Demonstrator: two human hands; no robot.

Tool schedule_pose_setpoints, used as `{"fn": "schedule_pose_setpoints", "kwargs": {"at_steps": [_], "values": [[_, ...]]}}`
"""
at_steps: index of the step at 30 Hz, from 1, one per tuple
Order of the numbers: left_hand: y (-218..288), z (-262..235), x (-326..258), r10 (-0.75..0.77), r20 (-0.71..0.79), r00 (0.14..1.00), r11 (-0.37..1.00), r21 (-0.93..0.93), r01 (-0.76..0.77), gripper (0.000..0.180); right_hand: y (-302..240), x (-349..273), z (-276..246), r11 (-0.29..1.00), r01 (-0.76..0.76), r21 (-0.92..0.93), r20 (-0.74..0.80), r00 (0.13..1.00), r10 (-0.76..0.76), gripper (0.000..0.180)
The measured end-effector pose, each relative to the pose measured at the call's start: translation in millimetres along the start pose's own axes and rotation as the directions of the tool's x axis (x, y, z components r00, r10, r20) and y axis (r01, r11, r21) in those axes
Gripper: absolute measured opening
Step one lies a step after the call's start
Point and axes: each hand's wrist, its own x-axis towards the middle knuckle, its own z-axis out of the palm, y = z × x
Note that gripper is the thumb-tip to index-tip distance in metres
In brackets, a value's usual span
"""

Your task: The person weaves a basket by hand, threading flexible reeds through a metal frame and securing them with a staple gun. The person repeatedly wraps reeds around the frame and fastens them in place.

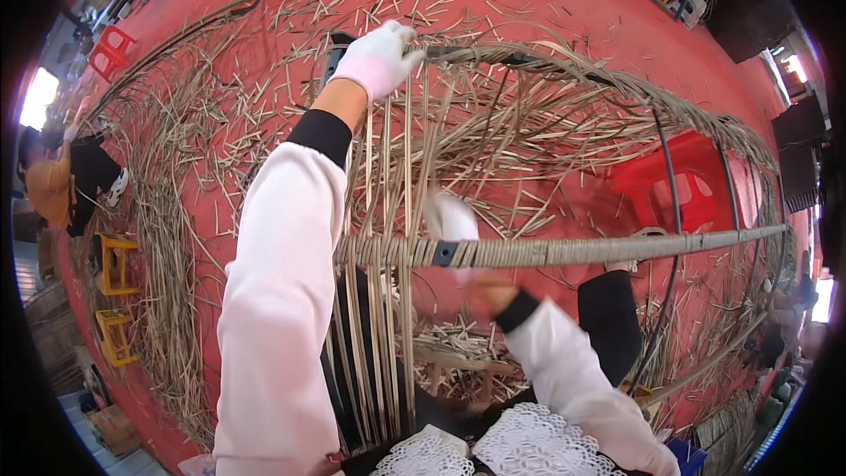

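Observation:
My left hand (381,57), in a white glove, reaches far up and grips the upper rim of a large metal frame (564,251) that is partly wrapped and woven with wicker strands. My right hand (451,219), also in a white glove and blurred, is just above the wrapped crossbar, amid the upright wicker strands (388,317) that run from the top rim down to my lap. Whether it holds a strand I cannot tell.
Loose cut wicker pieces (220,97) litter the red floor (546,0). A red plastic stool (692,189) stands behind the frame on the right. Yellow stools (115,264) and a seated person (62,181) are at the left edge. A long bundle of wicker (163,247) lies along the left.

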Motion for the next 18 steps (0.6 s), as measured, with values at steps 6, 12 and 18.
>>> {"fn": "schedule_pose_setpoints", "kwargs": {"at_steps": [6, 12, 18], "values": [[93, -97, -111, -0.033, -0.224, 0.974, 0.896, -0.438, -0.07, 0.029, -83, -253, -71, 0.83, -0.54, 0.139, 0.47, 0.774, 0.425, 0.022], [236, -156, -449, 0.163, 0.815, 0.556, 0.017, -0.566, 0.824, 0.03, -123, -285, -87, 0.861, -0.44, 0.255, 0.67, 0.723, 0.171, 0.021], [289, -124, -595, -0.182, 0.92, 0.347, -0.378, -0.391, 0.839, 0.039, -143, -285, -105, 0.705, -0.539, 0.461, 0.777, 0.629, -0.028, 0.023]]}}
